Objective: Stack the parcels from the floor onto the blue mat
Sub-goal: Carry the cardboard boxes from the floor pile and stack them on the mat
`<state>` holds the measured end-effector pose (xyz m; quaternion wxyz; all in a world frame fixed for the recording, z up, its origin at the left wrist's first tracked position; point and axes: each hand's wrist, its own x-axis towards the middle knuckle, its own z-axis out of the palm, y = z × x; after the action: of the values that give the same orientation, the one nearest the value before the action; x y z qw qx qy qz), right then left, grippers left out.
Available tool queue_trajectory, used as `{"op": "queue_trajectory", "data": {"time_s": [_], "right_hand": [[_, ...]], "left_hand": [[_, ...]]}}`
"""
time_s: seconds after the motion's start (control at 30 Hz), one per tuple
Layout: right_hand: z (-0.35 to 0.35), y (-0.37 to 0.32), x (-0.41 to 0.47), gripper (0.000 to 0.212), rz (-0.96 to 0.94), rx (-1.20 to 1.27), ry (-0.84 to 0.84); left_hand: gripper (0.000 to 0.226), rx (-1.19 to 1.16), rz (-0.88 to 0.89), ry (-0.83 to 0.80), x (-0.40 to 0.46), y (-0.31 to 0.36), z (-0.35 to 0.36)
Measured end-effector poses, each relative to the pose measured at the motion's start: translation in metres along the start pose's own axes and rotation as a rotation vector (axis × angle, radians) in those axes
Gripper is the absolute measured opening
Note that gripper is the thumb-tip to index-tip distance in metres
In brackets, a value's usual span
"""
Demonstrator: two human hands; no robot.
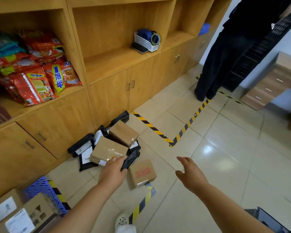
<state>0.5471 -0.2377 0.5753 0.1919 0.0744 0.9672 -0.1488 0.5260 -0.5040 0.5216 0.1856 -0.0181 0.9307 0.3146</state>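
reaching into the parcel pile [107, 147], left hand [112, 170] gripping a black bag [131, 159], right hand [190, 174] released at three o'clock; next, lifting toward the blue mat [44, 189] at seven o'clock.

Left hand [113, 167] hides part of black parcel [131, 159].

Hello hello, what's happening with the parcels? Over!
Left hand gripping a black bag parcel at the floor pile. Right hand open, empty. Blue mat already holds boxes. Nothing blocking.
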Motion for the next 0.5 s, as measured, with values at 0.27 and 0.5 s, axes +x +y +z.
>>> {"op": "queue_trajectory", "data": {"time_s": [0.27, 0.5], "right_hand": [[-0.022, 0.023, 0.088, 0.057, -0.017, 0.006, -0.09], [-0.035, 0.054, 0.181, 0.055, -0.121, -0.016, -0.243]], "left_hand": [[0.053, -0.006, -0.065, -0.024, 0.073, 0.037, 0.003], [0.049, -0.045, -0.186, 0.043, 0.122, 0.075, 0.031]]}}
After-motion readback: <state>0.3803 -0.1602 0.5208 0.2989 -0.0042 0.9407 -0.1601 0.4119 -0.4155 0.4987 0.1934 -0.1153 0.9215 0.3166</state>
